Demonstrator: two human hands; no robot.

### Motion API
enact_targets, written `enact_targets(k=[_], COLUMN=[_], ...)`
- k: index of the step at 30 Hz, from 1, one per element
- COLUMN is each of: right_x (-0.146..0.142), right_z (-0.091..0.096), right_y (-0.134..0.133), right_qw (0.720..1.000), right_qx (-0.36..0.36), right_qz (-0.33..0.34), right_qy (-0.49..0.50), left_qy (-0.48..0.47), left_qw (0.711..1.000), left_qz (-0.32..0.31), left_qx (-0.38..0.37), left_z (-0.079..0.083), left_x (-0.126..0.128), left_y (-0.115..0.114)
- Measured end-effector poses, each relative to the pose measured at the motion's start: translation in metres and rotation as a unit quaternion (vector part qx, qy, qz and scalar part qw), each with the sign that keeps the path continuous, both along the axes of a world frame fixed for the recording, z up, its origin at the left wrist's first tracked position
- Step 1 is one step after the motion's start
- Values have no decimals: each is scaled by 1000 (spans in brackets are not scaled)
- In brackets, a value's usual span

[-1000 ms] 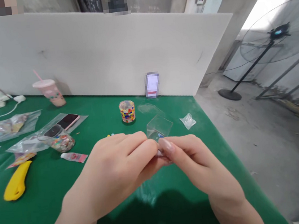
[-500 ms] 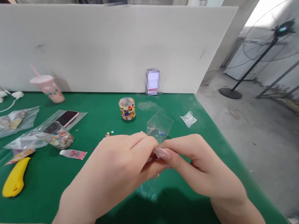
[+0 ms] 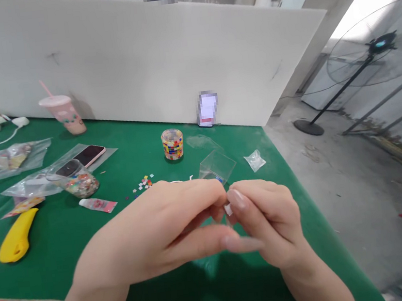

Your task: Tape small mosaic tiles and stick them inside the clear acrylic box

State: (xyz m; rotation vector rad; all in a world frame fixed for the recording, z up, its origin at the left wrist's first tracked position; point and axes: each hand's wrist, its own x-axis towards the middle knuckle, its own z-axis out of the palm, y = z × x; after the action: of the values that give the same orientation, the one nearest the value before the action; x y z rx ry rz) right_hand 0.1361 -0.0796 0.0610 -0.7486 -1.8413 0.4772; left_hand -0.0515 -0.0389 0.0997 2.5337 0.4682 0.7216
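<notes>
My right hand [image 3: 267, 215] pinches a tiny white piece [image 3: 228, 209] between thumb and fingers. Its kind is not clear. Right beside it, my left hand [image 3: 152, 234] is bent over with curled fingers, its thumb reaching towards the right hand. Whatever those left fingers hold, if anything, is hidden. A white edge and a small white curl [image 3: 191, 177] peek out behind the left hand. Beyond the hands lies a clear plastic box [image 3: 221, 165]. Small coloured mosaic tiles [image 3: 145, 181] are scattered past my left knuckles. Farther back stands a glass [image 3: 173, 145] covered with coloured tiles.
On the green table [image 3: 88, 247] lie a yellow handle-shaped tool [image 3: 19, 236], a small tube [image 3: 98, 205], a tipped clear cup of tiles [image 3: 80, 182] and a phone [image 3: 91, 155]. A pink cup [image 3: 63, 116] stands behind. Right: a small plastic bag [image 3: 255, 161]. A white board [image 3: 121, 67] borders the back.
Both hands have shifted slightly right. My left thumb has come away from the fingers and stretched out. The white piece in the right pinch now shows, as do more tiles.
</notes>
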Motion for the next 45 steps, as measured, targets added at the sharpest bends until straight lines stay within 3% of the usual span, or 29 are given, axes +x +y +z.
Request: enact_targets(k=[3, 6, 9, 12, 17, 21, 24, 29, 33, 41, 45], right_x=[2, 2, -3, -9, -16, -17, -15, -10, -9, -10, -10], right_z=[-1, -3, -5, -4, -2, -3, -1, 6, 5, 5, 1], right_y=[-2, -5, -9, -11, -9, -6, -9, -14, -13, -13, -12], right_qw=[999, 993, 976, 968, 988, 994, 994, 993, 990, 989, 992], right_qx=[-10, -68, -129, -147, -73, -18, -22, -41, -12, -85, -64], right_qz=[25, 17, 17, 28, -11, -76, -95, -114, -135, -36, -49], right_qy=[36, 99, 176, 201, 136, 75, 56, 14, 33, 115, 99], left_qy=[-58, -97, -144, -184, -157, -124, -106, -103, -158, -177, -165], left_qw=[998, 994, 985, 954, 938, 944, 945, 978, 978, 956, 955], left_qz=[26, 27, 74, 147, 230, 203, 193, 138, 123, 144, 142], left_qx=[-23, -42, 65, 186, 206, 227, 243, 117, 57, 184, 201], left_z=[-5, -13, -22, -27, -24, -21, -21, -20, -26, -34, -31], left_x=[12, 26, 38, 45, 44, 38, 34, 32, 38, 42, 37], left_y=[-4, -7, -9, -12, -18, -14, -9, -7, -9, -15, -15])
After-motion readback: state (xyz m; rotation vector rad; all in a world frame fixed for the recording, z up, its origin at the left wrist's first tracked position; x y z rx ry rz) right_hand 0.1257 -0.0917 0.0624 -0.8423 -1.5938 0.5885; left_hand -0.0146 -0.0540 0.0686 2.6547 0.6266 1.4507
